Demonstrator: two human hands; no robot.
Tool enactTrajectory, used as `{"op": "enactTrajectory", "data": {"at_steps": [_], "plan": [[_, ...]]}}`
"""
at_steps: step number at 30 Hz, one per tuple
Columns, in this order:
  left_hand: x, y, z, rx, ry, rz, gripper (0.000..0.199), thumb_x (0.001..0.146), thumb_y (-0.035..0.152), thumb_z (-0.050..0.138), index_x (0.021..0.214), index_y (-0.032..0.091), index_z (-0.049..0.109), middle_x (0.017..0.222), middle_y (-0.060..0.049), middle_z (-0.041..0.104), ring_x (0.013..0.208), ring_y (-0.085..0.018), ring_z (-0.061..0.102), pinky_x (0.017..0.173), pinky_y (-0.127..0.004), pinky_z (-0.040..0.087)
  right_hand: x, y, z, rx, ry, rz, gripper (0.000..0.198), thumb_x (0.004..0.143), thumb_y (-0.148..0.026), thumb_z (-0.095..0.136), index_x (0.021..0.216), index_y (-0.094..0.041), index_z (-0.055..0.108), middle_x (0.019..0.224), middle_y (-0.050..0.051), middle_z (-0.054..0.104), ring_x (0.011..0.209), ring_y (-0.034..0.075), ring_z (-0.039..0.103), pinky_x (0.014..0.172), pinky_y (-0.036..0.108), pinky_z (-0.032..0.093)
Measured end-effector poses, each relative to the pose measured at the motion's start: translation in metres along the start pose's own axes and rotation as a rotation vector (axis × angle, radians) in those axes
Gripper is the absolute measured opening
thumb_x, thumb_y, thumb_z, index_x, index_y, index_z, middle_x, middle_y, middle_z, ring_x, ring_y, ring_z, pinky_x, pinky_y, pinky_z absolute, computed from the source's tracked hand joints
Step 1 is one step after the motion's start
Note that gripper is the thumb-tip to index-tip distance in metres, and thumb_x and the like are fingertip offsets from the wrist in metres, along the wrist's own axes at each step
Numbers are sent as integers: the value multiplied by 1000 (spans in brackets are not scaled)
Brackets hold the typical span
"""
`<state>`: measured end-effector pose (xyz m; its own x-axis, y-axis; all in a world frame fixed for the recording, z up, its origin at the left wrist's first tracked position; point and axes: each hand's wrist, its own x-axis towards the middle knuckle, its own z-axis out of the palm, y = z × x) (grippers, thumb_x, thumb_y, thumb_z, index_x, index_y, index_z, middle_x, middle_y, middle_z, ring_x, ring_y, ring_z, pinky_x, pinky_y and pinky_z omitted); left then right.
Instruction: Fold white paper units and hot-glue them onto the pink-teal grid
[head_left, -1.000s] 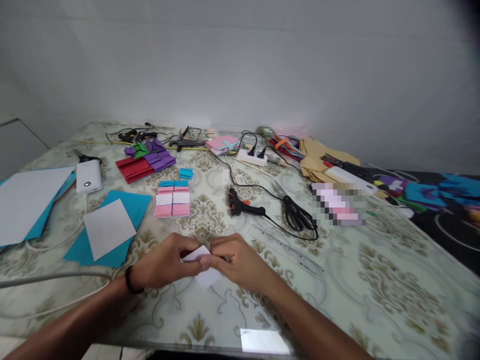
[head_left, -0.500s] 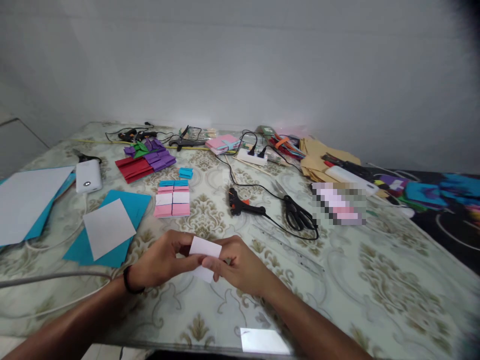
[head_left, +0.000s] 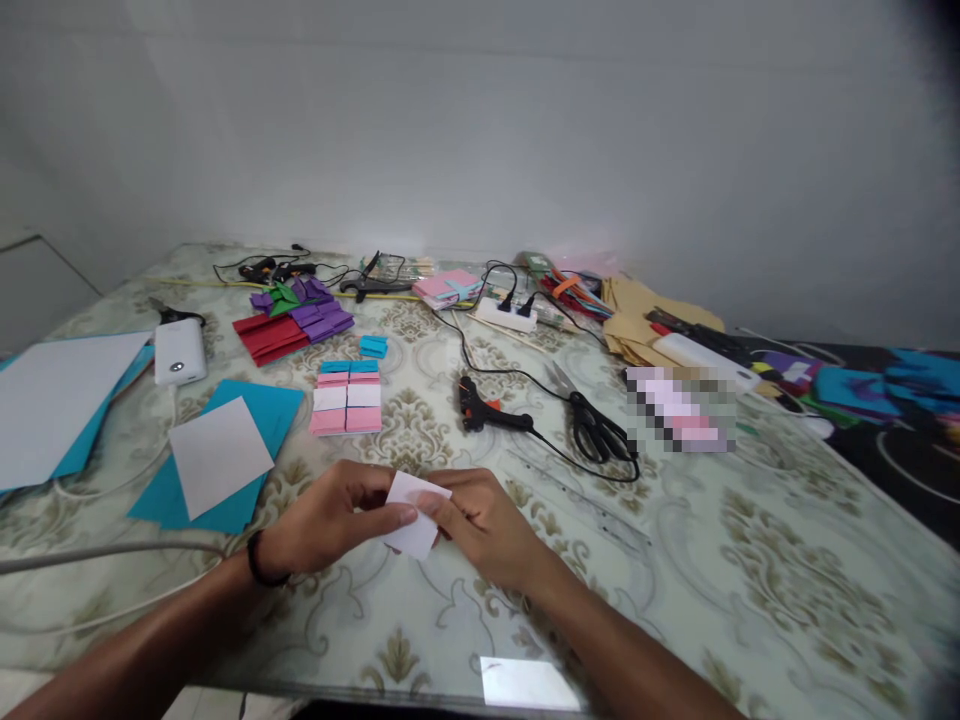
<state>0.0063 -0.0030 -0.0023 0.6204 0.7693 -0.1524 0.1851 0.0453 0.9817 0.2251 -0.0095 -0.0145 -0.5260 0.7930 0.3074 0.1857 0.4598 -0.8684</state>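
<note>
Between my two hands is a small piece of white paper [head_left: 411,540], held above the patterned tablecloth. My left hand [head_left: 341,520] pinches its left side, thumb on top and fingers behind. From the other side my right hand [head_left: 472,515] grips it, the thumb pressed on its face; the fingers behind are mostly hidden. Beyond my hands lie rows of folded pink, white and blue paper strips [head_left: 346,398]. A white paper square [head_left: 221,457] rests on blue sheets [head_left: 281,410] to the left.
A black glue gun [head_left: 487,408] and scissors [head_left: 596,425] lie beyond my right hand, their cable nearby. A clear ruler [head_left: 577,498] is closer. At left sits a white power bank [head_left: 180,352]; red and purple folded paper [head_left: 270,338] and a power strip [head_left: 508,315] lie farther back.
The white paper has turned in my hands and its face now lies flatter toward me. My right thumb has moved up onto it, and my left thumb now sits at its left side.
</note>
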Motion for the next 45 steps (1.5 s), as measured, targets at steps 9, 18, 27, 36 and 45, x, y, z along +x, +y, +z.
{"op": "enactTrajectory", "data": {"at_steps": [9,18,27,36,45], "plan": [[0,-1,0,74,-7,-41,41,94,50,69,83,11,70,71,-4,64,63,-15,55,56,-24,41,0,2,-3,-41,71,-56,66,112,-56,36,56,-21,39,56,-2,40,51,12,42,55,29,33],[1,0,-1,84,43,55,41,98,48,67,77,12,74,72,-4,67,62,-14,60,56,-23,46,2,1,-3,-23,138,26,59,110,-45,47,57,-19,54,56,-1,51,54,13,48,57,28,37],[5,-9,-3,-103,294,283,18,89,31,82,103,23,87,115,-11,71,107,-25,67,88,-31,58,-1,4,-7,177,243,-20,20,90,-15,74,100,-27,88,76,0,77,64,14,63,65,25,48],[0,-7,2,-426,347,212,30,89,28,82,119,25,79,108,-7,81,95,-22,75,78,-27,59,0,3,-4,103,244,-98,37,87,-2,66,103,-27,88,86,3,77,74,14,71,64,23,52],[0,-5,2,-114,470,162,25,88,27,80,112,28,84,107,-3,86,100,-20,78,84,-23,59,0,7,-3,51,239,-111,27,88,-10,79,107,-29,86,108,5,64,104,19,68,91,29,57]]}}
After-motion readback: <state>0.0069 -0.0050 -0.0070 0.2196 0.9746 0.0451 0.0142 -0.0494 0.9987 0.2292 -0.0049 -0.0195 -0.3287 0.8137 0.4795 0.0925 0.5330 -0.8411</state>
